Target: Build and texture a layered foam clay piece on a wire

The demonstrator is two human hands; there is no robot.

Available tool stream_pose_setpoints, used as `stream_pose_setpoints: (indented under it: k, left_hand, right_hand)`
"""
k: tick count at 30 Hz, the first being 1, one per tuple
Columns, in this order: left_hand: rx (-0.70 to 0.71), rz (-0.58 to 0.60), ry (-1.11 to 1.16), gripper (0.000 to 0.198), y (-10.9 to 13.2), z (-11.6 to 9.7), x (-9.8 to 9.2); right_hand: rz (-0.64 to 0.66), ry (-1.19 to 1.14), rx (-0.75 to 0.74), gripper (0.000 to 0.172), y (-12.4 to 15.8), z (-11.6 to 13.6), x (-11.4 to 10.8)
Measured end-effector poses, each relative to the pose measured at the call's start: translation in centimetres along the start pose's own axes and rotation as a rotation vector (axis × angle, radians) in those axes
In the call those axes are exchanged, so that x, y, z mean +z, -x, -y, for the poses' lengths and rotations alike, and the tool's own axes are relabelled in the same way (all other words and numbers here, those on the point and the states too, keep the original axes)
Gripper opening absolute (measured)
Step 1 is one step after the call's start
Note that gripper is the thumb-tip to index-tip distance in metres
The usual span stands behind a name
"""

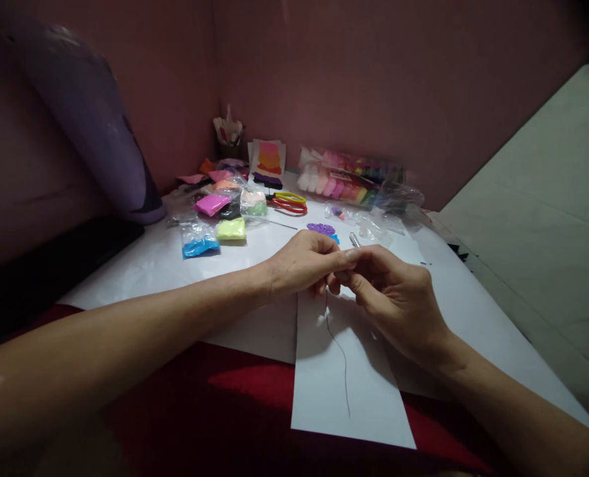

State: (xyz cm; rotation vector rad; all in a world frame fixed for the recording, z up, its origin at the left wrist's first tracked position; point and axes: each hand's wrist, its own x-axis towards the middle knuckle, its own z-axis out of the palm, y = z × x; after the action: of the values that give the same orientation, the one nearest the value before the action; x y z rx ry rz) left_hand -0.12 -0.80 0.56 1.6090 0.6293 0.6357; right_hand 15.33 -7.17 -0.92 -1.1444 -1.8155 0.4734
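Note:
My left hand and my right hand meet over a white sheet of paper, fingertips pinched together and touching. Whatever they hold, if anything, is too small or hidden to make out. Below the fingers, a thin dark wavy line runs down the sheet; I cannot tell whether it is drawn or a thread. Just beyond my left hand lies a patch of bumpy purple clay, with a bit of blue clay partly hidden beside it. A silver stick-like tool shows above my right fingers.
Bagged clay in several colours, including a yellow packet and a blue packet, lies at the left. Behind are scissors, a coloured picture card, a holder with pens and a large clay pack. Walls bound the table.

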Motion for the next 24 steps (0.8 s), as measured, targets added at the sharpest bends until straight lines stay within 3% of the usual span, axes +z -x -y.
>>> stream_pose_setpoints:
  k: [7, 13, 21, 24]
  left_hand:
    - [0.029, -0.004, 0.011, 0.052, 0.02, 0.19, 0.06]
    - [-0.032, -0.128, -0.052, 0.054, -0.09, 0.33, -0.22]
    - [-0.016, -0.079, 0.038, 0.045, -0.07, -0.11, 0.03]
    - [0.015, -0.048, 0.088, 0.047, -0.09, 0.08, -0.06]
  right_hand:
    - [-0.104, 0.143, -0.041, 0.005, -0.09, 0.26, 0.05]
    - [-0.199, 0.290, -0.042, 0.010, -0.16, 0.04, -0.04]
    - [-0.149, 0.204, -0.075, 0.004, -0.10, 0.00, -0.07]
    - [-0.177, 0.188, -0.060, 0.018, -0.07, 0.02, 0.01]
